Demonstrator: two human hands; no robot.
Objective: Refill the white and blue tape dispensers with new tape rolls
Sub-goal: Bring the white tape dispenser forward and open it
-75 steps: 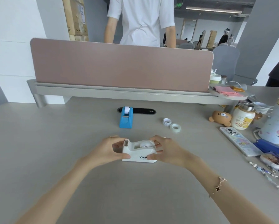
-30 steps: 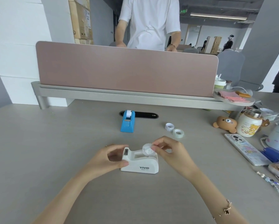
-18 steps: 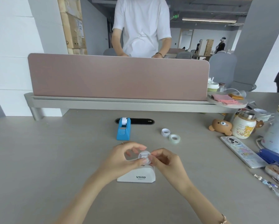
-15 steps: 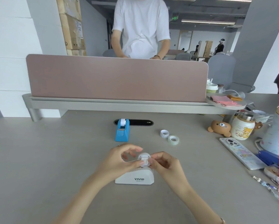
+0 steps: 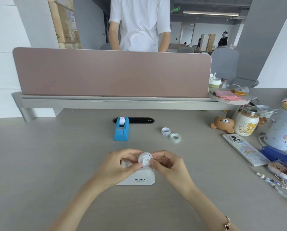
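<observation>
Now we hold the white spool (image 5: 144, 160) pinched between both hands, left hand (image 5: 118, 165) and right hand (image 5: 168, 165), just above the white dispenser (image 5: 137, 178) on the desk (image 5: 56, 164) (new rolls (image 5: 171, 134) lie beyond, nearer our right).

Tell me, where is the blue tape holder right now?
In the head view, the blue tape dispenser stands on the desk left of centre, just in front of the black cable slot, with the two loose tape rolls to its right.
</observation>
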